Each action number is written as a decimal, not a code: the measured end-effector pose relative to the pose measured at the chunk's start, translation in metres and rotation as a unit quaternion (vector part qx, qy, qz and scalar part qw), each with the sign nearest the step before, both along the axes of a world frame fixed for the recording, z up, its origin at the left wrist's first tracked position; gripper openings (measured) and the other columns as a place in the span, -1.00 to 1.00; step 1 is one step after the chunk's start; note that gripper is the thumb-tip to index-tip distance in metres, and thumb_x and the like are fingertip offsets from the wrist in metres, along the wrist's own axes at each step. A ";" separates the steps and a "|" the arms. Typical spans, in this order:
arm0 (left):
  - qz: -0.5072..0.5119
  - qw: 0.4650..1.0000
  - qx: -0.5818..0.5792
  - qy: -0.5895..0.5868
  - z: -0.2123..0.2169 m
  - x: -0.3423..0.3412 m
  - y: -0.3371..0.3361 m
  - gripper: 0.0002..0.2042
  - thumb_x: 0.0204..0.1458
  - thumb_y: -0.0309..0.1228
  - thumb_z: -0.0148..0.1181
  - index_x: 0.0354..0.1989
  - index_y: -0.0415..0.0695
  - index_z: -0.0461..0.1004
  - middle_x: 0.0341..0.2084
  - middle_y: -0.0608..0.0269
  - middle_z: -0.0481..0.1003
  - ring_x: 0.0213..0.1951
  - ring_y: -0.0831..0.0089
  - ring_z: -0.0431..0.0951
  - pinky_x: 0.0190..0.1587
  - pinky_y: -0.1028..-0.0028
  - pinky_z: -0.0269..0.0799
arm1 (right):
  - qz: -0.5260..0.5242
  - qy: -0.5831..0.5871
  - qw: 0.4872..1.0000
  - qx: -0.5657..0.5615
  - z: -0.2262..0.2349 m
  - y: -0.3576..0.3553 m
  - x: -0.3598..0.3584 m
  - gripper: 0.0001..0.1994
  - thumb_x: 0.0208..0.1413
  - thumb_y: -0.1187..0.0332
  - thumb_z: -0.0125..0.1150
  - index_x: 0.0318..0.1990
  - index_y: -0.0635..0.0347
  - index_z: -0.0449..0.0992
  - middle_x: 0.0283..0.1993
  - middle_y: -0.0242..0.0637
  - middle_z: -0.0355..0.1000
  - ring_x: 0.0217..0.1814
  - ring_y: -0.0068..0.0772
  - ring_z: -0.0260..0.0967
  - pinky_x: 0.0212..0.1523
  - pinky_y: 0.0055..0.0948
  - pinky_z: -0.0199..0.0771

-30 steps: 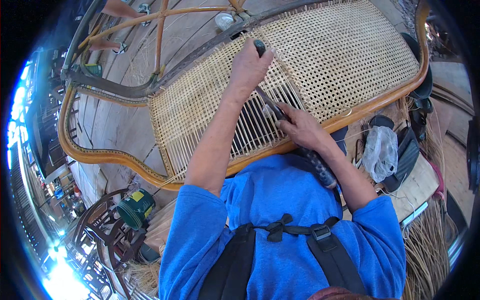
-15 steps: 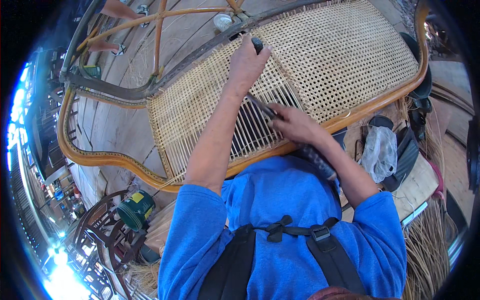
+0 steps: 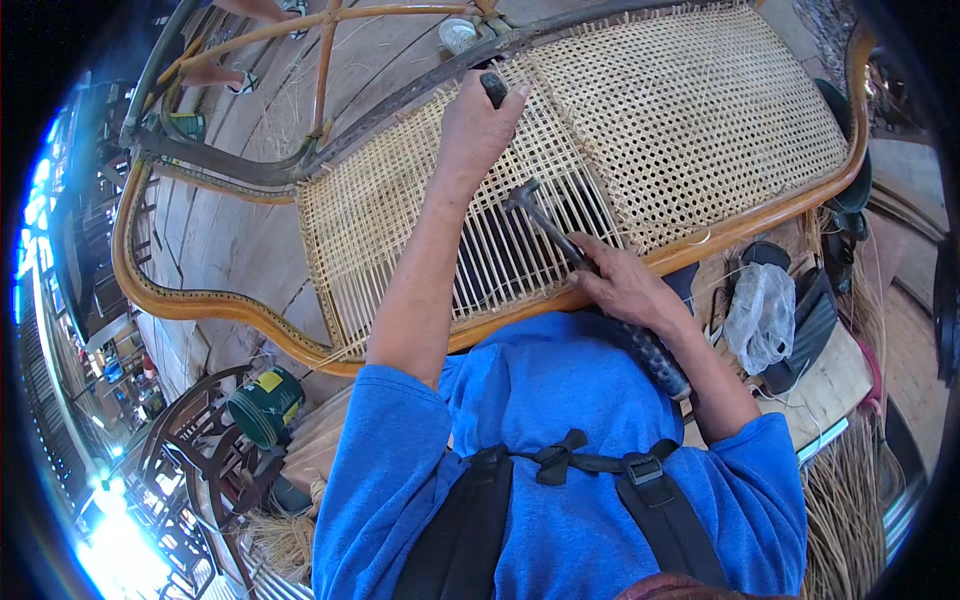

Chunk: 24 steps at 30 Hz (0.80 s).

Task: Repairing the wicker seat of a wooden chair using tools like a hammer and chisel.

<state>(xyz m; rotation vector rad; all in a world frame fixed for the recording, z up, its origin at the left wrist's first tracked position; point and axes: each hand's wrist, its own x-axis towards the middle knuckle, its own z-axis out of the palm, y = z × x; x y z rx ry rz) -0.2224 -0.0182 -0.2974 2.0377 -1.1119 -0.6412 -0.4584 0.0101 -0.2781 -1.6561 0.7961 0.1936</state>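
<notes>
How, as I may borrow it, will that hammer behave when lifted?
The hammer should be stiff: its slim shaft looks metallic. Its solid-looking head probably makes it top-heavy. The thicker, rough-looking grip may resist slipping.

Hammer (image 3: pixel 557 235) aslant over part-woven cane panel (image 3: pixel 385 195)

Soft, even daylight fell on the pale woven cane panel (image 3: pixel 690 110) around the fingers (image 3: pixel 518 98) of the bare left hand (image 3: pixel 472 128), while deep shadow darkened the gaps left of the right hand's (image 3: pixel 632 288) fingertips. Far left of both sets of fingers and well below them, white glare (image 3: pixel 120 555) burned out all detail — bluish fringes climbed that rim. The crumpled clear plastic bag (image 3: pixel 760 315), right of the right fingers, glinted. Fisheye curvature bowed the surroundings into black corners.
</notes>
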 end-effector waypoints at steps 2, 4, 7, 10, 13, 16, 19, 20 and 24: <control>0.010 0.999 0.005 0.037 -0.001 0.000 0.006 -0.69 -0.03 -0.18 0.18 -0.43 -0.21 0.33 -0.63 0.28 0.39 -0.58 0.55 0.38 -0.48 0.50 0.33 | 0.039 -0.007 0.999 0.036 0.009 0.003 0.003 -0.58 0.03 0.28 -0.01 0.03 0.31 0.23 -0.38 0.11 0.39 -0.28 0.07 0.39 -0.24 -0.14 0.34; 0.012 1.000 0.018 0.016 -0.006 0.001 0.009 -0.70 -0.03 -0.20 0.18 -0.42 -0.21 0.33 -0.63 0.28 0.38 -0.58 0.54 0.38 -0.48 0.48 0.32 | 0.044 -0.011 0.997 0.056 0.010 0.005 0.004 -0.62 0.04 0.29 -0.01 -0.01 0.30 0.24 -0.40 0.10 0.38 -0.29 0.08 0.38 -0.25 -0.13 0.33; 0.007 0.997 0.049 0.063 0.002 -0.003 0.008 -0.60 -0.05 -0.13 0.14 -0.31 -0.29 0.29 -0.59 -0.01 0.45 -0.48 0.12 0.51 -0.36 0.24 0.38 | 0.044 -0.013 0.998 0.047 0.001 0.010 0.004 -0.60 0.04 0.28 -0.01 0.01 0.31 0.24 -0.38 0.10 0.39 -0.28 0.09 0.38 -0.24 -0.14 0.33; 0.008 1.000 0.002 -0.028 -0.010 -0.005 0.009 -0.70 -0.03 -0.20 0.17 -0.40 -0.21 0.32 -0.65 0.26 0.37 -0.60 0.50 0.37 -0.48 0.47 0.31 | 0.031 -0.024 0.999 0.027 -0.002 0.009 0.007 -0.58 0.04 0.28 0.00 0.04 0.31 0.23 -0.36 0.11 0.39 -0.27 0.09 0.38 -0.23 -0.16 0.34; 0.002 1.000 0.011 -0.017 -0.017 -0.007 0.010 -0.66 -0.04 -0.16 0.16 -0.38 -0.22 0.33 -0.64 0.18 0.41 -0.57 0.42 0.43 -0.45 0.42 0.34 | 0.003 -0.009 0.999 0.033 -0.004 0.007 0.012 -0.56 0.04 0.28 0.00 0.07 0.30 0.22 -0.34 0.12 0.39 -0.26 0.11 0.38 -0.20 -0.16 0.34; -0.006 1.000 0.009 -0.002 -0.020 -0.012 0.009 -0.63 -0.04 -0.13 0.15 -0.37 -0.24 0.32 -0.64 0.12 0.43 -0.52 0.34 0.49 -0.41 0.35 0.37 | 0.016 -0.044 0.999 0.001 -0.007 0.003 0.021 -0.57 0.03 0.28 0.00 0.05 0.31 0.24 -0.37 0.09 0.40 -0.30 0.01 0.40 -0.24 -0.20 0.36; -0.028 0.999 0.025 -0.021 -0.013 -0.015 0.007 -0.58 -0.06 -0.11 0.14 -0.31 -0.28 0.29 -0.55 -0.12 0.46 -0.40 -0.04 0.50 -0.33 0.16 0.38 | -0.014 -0.005 0.999 0.034 -0.016 -0.013 0.032 -0.52 0.02 0.24 0.02 0.06 0.34 0.26 -0.43 0.00 0.39 -0.35 -0.22 0.40 -0.29 -0.30 0.37; -0.026 0.999 0.025 -0.032 -0.012 -0.015 0.007 -0.59 -0.05 -0.11 0.13 -0.31 -0.28 0.29 -0.55 -0.11 0.45 -0.40 -0.03 0.50 -0.32 0.16 0.38 | -0.011 -0.005 0.999 0.033 -0.016 -0.012 0.031 -0.52 0.02 0.24 0.02 0.06 0.34 0.26 -0.43 0.00 0.39 -0.35 -0.22 0.40 -0.29 -0.30 0.37; 0.005 1.000 0.018 0.019 0.008 -0.012 0.013 -0.59 -0.05 -0.10 0.13 -0.33 -0.27 0.28 -0.56 -0.08 0.44 -0.42 0.01 0.50 -0.33 0.18 0.37 | -0.017 0.000 1.000 0.017 -0.006 -0.004 0.023 -0.46 0.02 0.24 0.02 0.13 0.37 0.19 -0.42 -0.01 0.40 -0.36 -0.19 0.39 -0.28 -0.33 0.36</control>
